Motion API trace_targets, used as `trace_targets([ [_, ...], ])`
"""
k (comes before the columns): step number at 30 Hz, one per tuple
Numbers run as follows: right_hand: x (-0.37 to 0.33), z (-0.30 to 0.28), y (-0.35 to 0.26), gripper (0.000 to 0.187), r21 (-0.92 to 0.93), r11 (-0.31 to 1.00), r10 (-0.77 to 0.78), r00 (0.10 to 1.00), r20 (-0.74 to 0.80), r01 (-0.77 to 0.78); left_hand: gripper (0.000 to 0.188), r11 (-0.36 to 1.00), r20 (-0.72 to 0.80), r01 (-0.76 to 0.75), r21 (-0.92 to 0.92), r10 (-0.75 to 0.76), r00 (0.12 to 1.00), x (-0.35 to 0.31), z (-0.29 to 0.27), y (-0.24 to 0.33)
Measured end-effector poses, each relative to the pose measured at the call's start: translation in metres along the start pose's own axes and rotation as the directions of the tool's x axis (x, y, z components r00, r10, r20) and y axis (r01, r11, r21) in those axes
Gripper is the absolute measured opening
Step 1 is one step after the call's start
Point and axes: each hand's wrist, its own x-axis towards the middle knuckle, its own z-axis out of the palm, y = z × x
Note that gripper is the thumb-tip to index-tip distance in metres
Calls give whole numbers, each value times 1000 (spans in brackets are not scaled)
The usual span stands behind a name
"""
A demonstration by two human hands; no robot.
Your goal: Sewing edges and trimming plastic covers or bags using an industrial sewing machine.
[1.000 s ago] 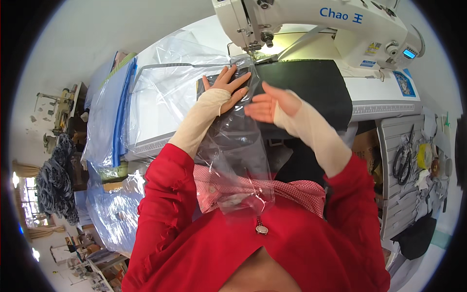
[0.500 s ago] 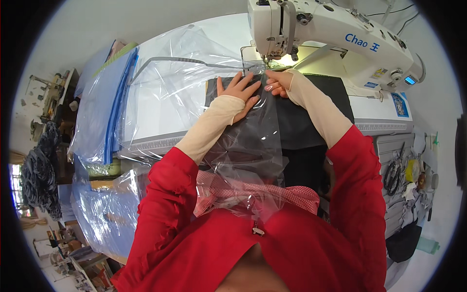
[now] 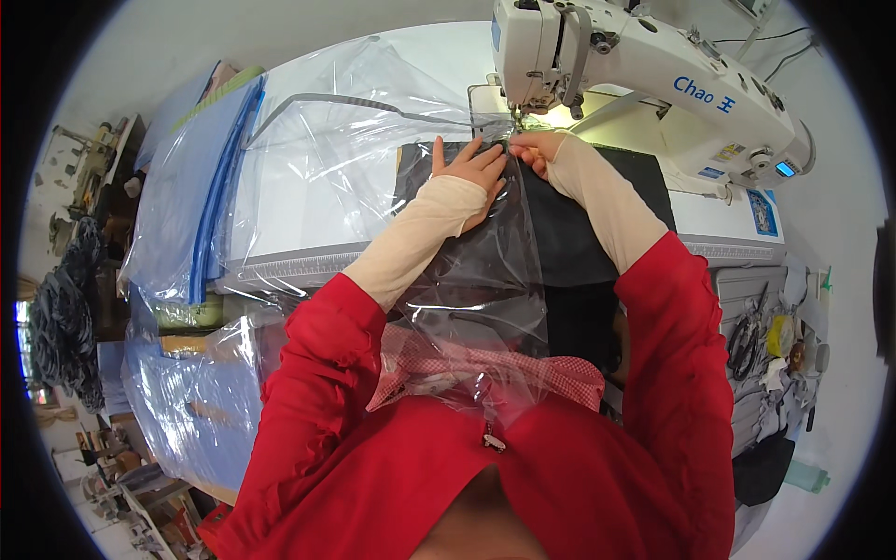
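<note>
The clear plastic sheet [image 3: 481, 280] is draping off the table [image 3: 443, 54], probably feeling light, limp, slippery; black material [image 3: 574, 224] is lying partly beneath; the left hand [image 3: 473, 175] is pressing flat, fingers spread; the right hand [image 3: 537, 151] is curling alongside, grip unclear; edges are likely offering best hold.

A white sewing machine [image 3: 644, 70], a ruler-edged worktable [image 3: 439, 56], scissors [image 3: 745, 345] and a bundle of dark material [image 3: 70, 322] marked the room as a sewing workshop.

Head-worn fisheye, facing down, close
</note>
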Motion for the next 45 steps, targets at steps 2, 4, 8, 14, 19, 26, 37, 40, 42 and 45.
trace_targets([
  [2,2,2,2,15,-137,988,-75,995,-71,64,39,1000,-19,-3,-6,3,1000,-1,2,0],
  [4,-4,1,5,8,-652,710,-422,902,-91,266,38,999,-55,-33,1,33,998,-4,4,0],
  [8,-2,-7,19,30,-724,532,-627,779,10,439,36,1000,-65,-12,28,14,998,-8,-4,9],
  [14,-18,5,22,27,-242,896,-418,891,-175,373,29,992,39,16,124,-21,999,25,-20,12],
  [19,-25,9,23,31,-360,869,-416,895,-159,340,30,999,-222,-3,-38,-5,975,28,11,2],
  [26,-42,11,20,40,-428,863,-406,874,-267,270,39,999,-215,-29,29,35,976,26,11,-2],
  [37,-68,-8,34,34,-692,591,-575,818,-1,415,33,999,-226,-25,-35,16,974,32,9,-6],
  [40,-80,-1,52,25,-729,244,-863,486,137,640,31,998,-276,-55,-43,41,960,30,8,-8],
  [42,-73,-4,62,22,-721,-5,-905,303,297,693,31,991,-335,-132,-1,124,934,31,9,-14],
  [45,-75,-1,67,22,-735,-158,-903,205,378,660,31,984,-207,-174,31,177,962,32,9,-22],
])
